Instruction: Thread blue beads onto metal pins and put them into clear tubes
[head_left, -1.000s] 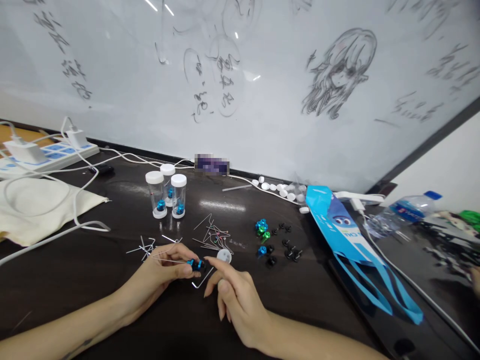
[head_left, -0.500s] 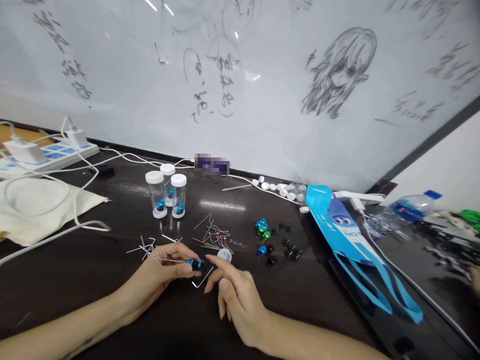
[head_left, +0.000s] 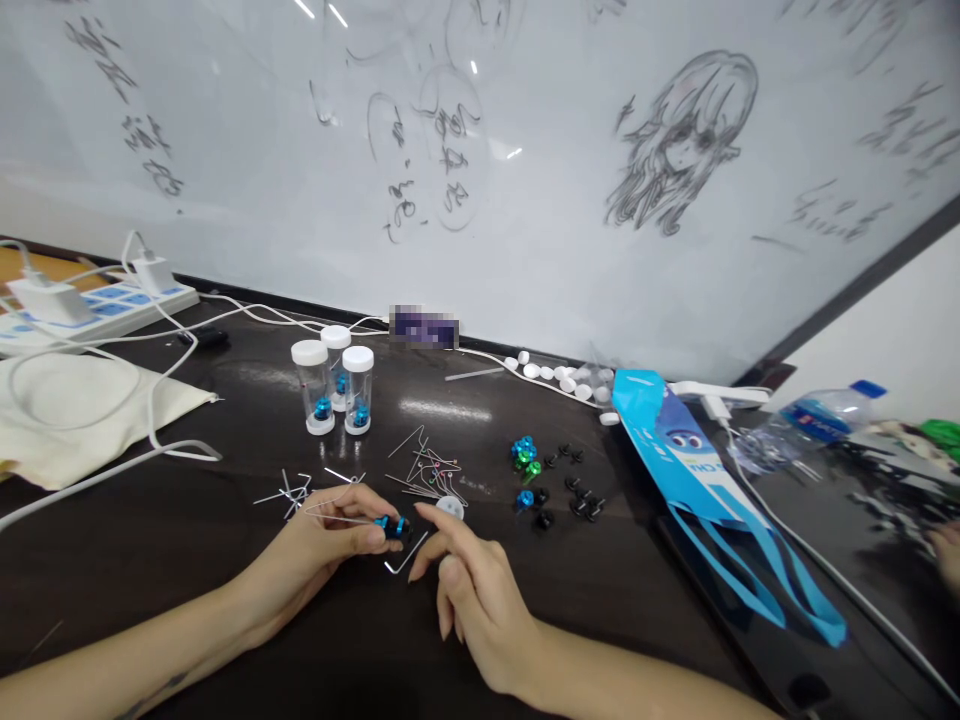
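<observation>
My left hand (head_left: 341, 525) pinches a small blue-and-black metal part (head_left: 393, 527) between thumb and fingers. A thin bent wire (head_left: 341, 515) runs back from that part across the hand. Just to the right, my right hand (head_left: 480, 590) holds nothing, its fingers apart and the index fingertip close to the part. Below the part lies an L-shaped hex key (head_left: 406, 555). Behind the right index finger rests a round white disc (head_left: 450, 508). Thin bent wires (head_left: 431, 475) are scattered beyond the hands, and more hex keys (head_left: 289, 493) lie beyond the left wrist.
Three clear capped tubes (head_left: 358, 395) with blue parts stand at the back left. Blue and green metal pieces (head_left: 525, 455) and black screws (head_left: 586, 498) lie to the right, near a blue bag (head_left: 652, 440). White caps (head_left: 562, 377), cables and a power strip (head_left: 105, 310) line the whiteboard.
Both hands keep almost the same pose. My right index fingertip has shifted very slightly up and right. At the far right edge, another person's hand shows a little more.
</observation>
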